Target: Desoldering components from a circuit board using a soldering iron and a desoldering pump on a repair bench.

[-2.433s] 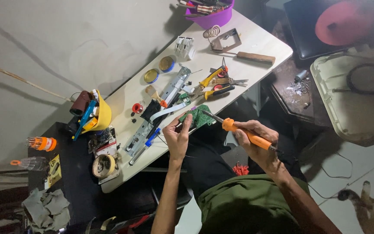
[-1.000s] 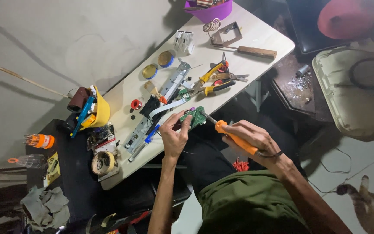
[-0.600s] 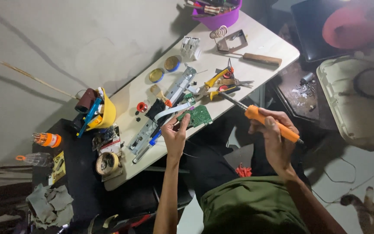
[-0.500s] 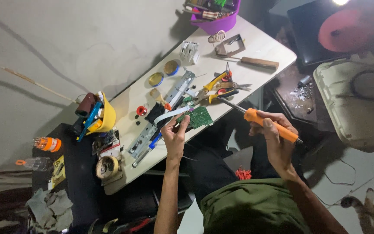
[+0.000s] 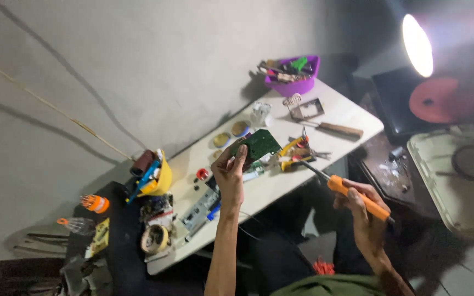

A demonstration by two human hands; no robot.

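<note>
My left hand (image 5: 230, 171) holds a small green circuit board (image 5: 260, 144) lifted above the white table (image 5: 272, 183). My right hand (image 5: 364, 219) grips an orange-handled soldering iron (image 5: 357, 197); its dark tip points up and left toward the pliers, apart from the board. Both forearms reach out from the bottom of the view.
On the table lie yellow-handled pliers (image 5: 294, 153), a wooden-handled tool (image 5: 333, 129), round tins (image 5: 221, 139), a metal frame (image 5: 306, 108) and a purple bowl of tools (image 5: 293, 74). A yellow container (image 5: 157, 175) and tape roll (image 5: 154, 238) sit left. A bright lamp (image 5: 417, 44) shines at top right.
My left hand has raised the green board off the table. The right hand with the soldering iron has drawn back to the right. The view has tilted up toward the wall.
</note>
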